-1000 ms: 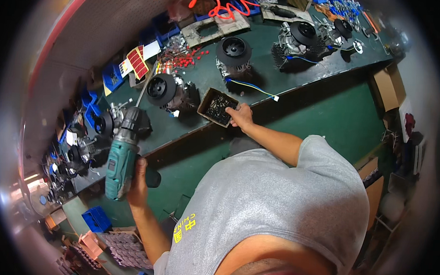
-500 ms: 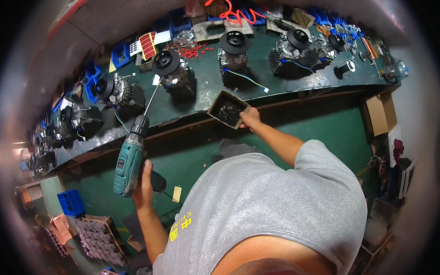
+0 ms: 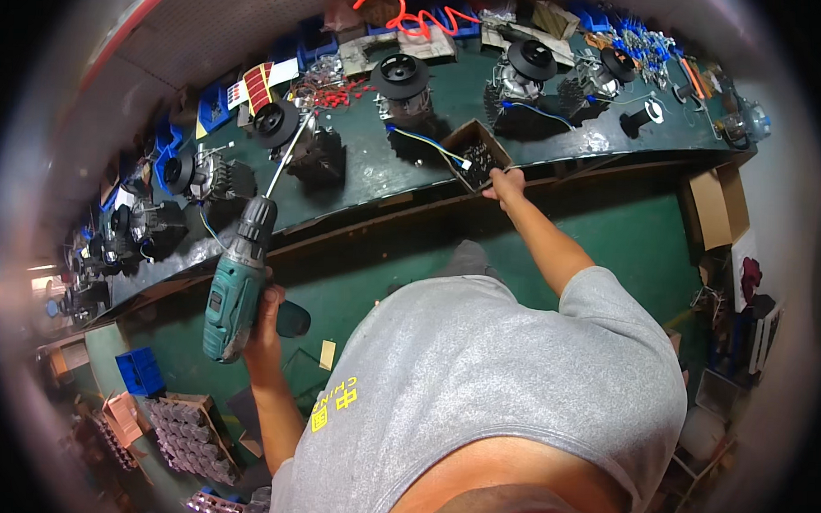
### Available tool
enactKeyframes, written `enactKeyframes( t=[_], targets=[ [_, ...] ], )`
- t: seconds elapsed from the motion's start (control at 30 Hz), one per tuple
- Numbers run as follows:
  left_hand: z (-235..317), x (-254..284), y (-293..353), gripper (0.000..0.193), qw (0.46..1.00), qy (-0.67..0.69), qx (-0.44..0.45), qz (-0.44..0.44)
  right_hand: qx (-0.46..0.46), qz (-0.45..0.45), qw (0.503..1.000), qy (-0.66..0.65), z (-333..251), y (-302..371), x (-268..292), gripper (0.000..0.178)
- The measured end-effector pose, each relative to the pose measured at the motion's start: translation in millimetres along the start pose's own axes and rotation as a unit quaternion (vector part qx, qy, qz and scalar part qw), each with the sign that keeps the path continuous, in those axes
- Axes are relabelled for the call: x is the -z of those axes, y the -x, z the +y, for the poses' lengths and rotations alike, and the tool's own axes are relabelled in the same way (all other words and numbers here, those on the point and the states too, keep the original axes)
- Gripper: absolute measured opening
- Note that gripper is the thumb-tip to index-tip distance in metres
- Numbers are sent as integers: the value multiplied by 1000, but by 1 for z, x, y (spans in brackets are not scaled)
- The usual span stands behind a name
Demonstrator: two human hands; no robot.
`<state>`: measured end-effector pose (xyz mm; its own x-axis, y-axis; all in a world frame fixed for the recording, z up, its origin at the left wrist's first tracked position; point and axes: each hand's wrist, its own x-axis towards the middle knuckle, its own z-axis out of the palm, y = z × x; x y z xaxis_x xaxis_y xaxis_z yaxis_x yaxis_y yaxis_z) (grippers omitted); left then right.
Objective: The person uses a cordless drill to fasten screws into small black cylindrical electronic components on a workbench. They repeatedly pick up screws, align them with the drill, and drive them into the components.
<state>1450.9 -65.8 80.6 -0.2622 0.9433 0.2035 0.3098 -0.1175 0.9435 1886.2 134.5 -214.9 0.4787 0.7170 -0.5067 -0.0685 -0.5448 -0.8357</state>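
A teal cordless drill with a long thin bit is gripped in my left hand; its tip points up toward a motor unit with a black fan wheel. Whether the bit touches that unit I cannot tell. My right hand holds the near corner of a small open cardboard box at the bench's front edge. Small dark pieces lie inside it, too small to name. Just left of the box stands another motor unit, and its wire connector overlaps the box in view.
More motor units line the green bench. Behind them are blue bins, red small parts and a coiled orange hose. A larger cardboard carton stands at the right; a blue crate sits lower left.
The box in my right hand has moved right and farther in, to the bench edge between two motor units. My left hand still holds the drill. The whole view has shifted slightly.
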Motion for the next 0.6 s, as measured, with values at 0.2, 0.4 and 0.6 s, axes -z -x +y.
enactKeyframes(
  t=[0.2, 0.4, 0.6],
  targets=[
    [12, -73, -41, 36, 1000, -11, 2, -17, 28, -42, 998, 41, -29, -38, 26, 25],
    [27, -162, -80, 36, 998, -32, 35, -49, 391, -243, 839, 288, -73, -42, 11, 23],
    [46, -218, -97, 35, 996, 18, 53, -68, 390, -346, 589, 618, -62, -88, -53, 31]
  ],
)
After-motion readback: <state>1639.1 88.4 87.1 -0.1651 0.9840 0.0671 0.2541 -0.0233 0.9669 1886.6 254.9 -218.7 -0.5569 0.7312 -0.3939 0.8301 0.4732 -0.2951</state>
